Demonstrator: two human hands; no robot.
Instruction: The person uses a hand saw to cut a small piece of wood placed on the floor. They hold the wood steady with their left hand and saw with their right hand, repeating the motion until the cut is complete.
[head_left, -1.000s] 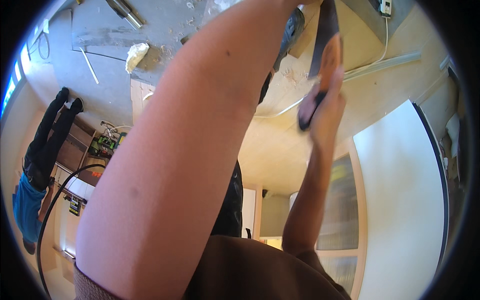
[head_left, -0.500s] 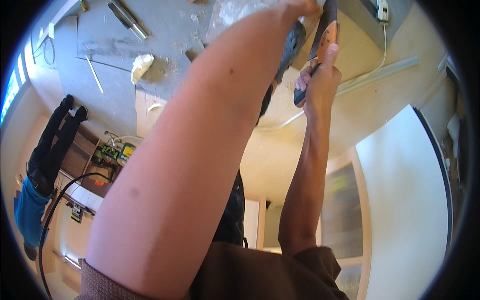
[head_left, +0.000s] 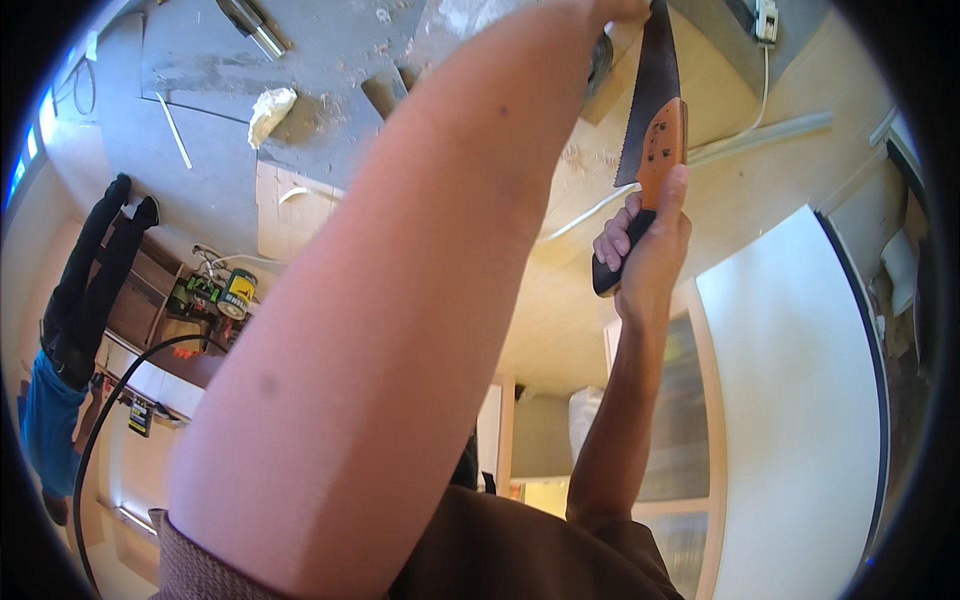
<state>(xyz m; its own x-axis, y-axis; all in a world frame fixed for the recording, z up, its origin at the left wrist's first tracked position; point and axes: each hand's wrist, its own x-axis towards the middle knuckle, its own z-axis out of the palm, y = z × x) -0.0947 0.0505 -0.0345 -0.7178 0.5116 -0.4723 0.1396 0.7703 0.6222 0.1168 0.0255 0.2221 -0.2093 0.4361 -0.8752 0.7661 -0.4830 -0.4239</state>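
Note:
My right hand is wrapped round the black and orange handle of a handsaw. The dark toothed saw blade points away from me, up to the top edge, where its tip is cut off. My left arm stretches across the middle of the view. At the top edge, beside the blade's far end, only part of my left hand shows; its fingers are out of frame or hidden. What the blade meets there cannot be made out.
Wood shavings and a crumpled white wad lie on the grey floor at left. A person in a blue shirt stands far left, near a green tool. A white power strip with a cord lies top right; a white panel stands at right.
My right hand has drawn the saw back toward me, so more of the blade shows. My left hand stays at the top edge. The view has shifted slightly.

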